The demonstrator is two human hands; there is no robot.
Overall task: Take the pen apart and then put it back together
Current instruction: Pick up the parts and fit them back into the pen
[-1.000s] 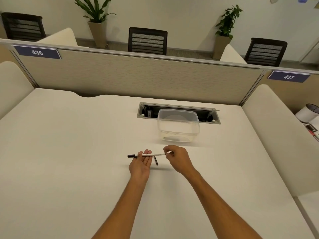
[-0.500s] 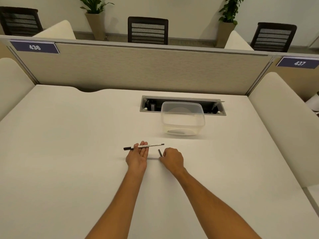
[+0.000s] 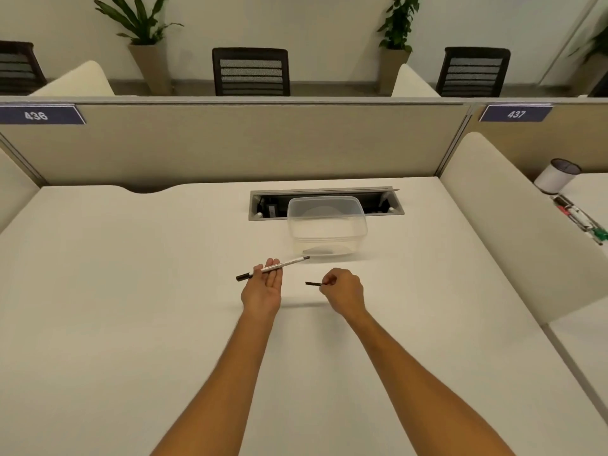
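Observation:
A thin white pen body (image 3: 285, 263) with a black left end lies across the fingers of my left hand (image 3: 263, 289), which is palm up above the white desk (image 3: 131, 307). The pen slants up to the right, its dark right tip near the clear container. My right hand (image 3: 343, 291) is closed around one end of a small black pen part (image 3: 313, 284), which sticks out to the left, level and apart from the pen body.
A clear plastic container (image 3: 327, 225) stands just beyond the hands, in front of an open cable tray (image 3: 260, 205) set into the desk. Beige partitions bound the desk at the back and right. Markers (image 3: 580, 220) and a white cup (image 3: 556, 176) lie on the neighbouring desk.
My right hand let go of the pen's right end, dropped to the desk, picked up the small black part and lifted it. The left hand kept the pen body.

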